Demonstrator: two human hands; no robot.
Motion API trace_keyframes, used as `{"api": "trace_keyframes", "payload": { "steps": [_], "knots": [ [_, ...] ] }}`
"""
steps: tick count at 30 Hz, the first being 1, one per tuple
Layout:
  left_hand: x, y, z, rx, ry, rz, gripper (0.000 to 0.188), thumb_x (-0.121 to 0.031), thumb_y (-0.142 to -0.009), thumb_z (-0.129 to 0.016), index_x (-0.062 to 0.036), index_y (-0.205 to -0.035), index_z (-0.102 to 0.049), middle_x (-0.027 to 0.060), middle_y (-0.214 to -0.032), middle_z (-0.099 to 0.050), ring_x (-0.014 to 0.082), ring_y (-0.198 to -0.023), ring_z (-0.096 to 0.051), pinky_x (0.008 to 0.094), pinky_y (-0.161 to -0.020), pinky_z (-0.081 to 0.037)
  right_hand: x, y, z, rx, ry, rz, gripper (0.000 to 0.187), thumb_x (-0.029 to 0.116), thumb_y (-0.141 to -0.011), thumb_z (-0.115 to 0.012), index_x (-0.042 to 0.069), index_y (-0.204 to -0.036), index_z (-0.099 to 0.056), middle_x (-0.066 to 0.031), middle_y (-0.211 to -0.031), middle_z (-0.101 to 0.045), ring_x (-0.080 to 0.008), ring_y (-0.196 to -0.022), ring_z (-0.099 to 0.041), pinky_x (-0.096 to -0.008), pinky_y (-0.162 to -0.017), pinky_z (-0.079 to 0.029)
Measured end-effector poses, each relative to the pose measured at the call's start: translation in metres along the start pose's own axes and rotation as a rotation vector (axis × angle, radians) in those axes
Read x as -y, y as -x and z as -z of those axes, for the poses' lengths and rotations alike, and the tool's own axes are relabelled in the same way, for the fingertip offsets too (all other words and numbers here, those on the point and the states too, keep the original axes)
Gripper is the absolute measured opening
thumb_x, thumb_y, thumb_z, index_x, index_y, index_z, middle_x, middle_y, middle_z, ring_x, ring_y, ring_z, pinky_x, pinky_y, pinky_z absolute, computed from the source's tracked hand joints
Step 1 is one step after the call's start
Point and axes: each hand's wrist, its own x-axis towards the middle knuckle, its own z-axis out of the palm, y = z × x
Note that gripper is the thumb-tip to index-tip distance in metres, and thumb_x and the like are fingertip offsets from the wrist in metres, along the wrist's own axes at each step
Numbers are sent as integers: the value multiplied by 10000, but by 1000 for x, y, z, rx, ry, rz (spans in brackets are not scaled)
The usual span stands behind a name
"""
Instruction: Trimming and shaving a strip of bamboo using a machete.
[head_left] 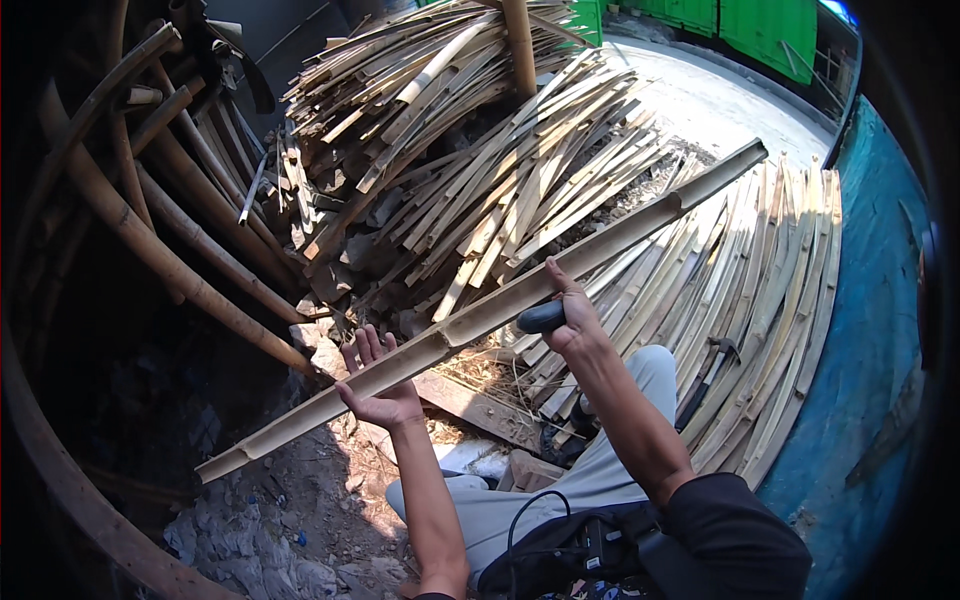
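Split bamboo pole [500,308] is carried across both hands, hollow face up, slanting from low beyond the left hand to high beyond the right. Left hand [385,400]: not clenched — palm turned up under the lower stretch, fingers spread on the far side, thumb on the near side. Pole seems to be cradled there rather than gripped, probably so its weight is borne while it can be slid or turned.

Right hand [577,318]: curled around a dark rounded object [541,318], with a raised digit set against the pole's near edge. Pole is likely steadied by that digit since the rest of the hand is occupied. Object's kind can't be told; maybe a tool handle.

With the hollow up, the cross-walls at the nodes are exposed, one of them between the hands.

Right of the right hand, bamboo strips [760,290] are laid lengthwise side by side, presumably for tidy stacking; a dark-handled tool [693,403] is rested on them. Beyond both hands, a looser slat pile [540,190] is heaped. Left of the left hand, round bamboo poles [165,255] are stood at a slant, apparently to save floor room.
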Motion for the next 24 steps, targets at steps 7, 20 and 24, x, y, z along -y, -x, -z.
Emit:
{"api": "trace_keyframes", "payload": {
  "steps": [7,20,24],
  "knots": [
    [-104,-13,-42,-7,-186,-228,307,-323,-893,-492,-110,-685,-413,10,-590,-364,149,-556,-383,309,-629,-380,-83,17,-6,171,-161,-331,451,294,-817,-746,50,-1114,-511,-101,-959,-631,-263,-802,-658,-468,-727,-553],
    [-164,-42,-125,-82,-848,-408,242,-177,-873,-500,-124,-667,-383,-11,-563,-328,97,-488,-305,267,-560,-328,-163,-23,168,29,457,-708,192,210,-956,-563,80,-853,-467,23,-585,-436,-91,-452,-398,-244,-413,-396],
    [-163,-49,-133,-118,-956,-449,232,-168,-882,-495,-119,-679,-392,-15,-571,-319,94,-503,-312,271,-559,-341,-149,-30,181,48,621,-613,267,243,-925,-618,68,-771,-486,15,-597,-456,-93,-464,-423,-244,-424,-413]
  ]
}}
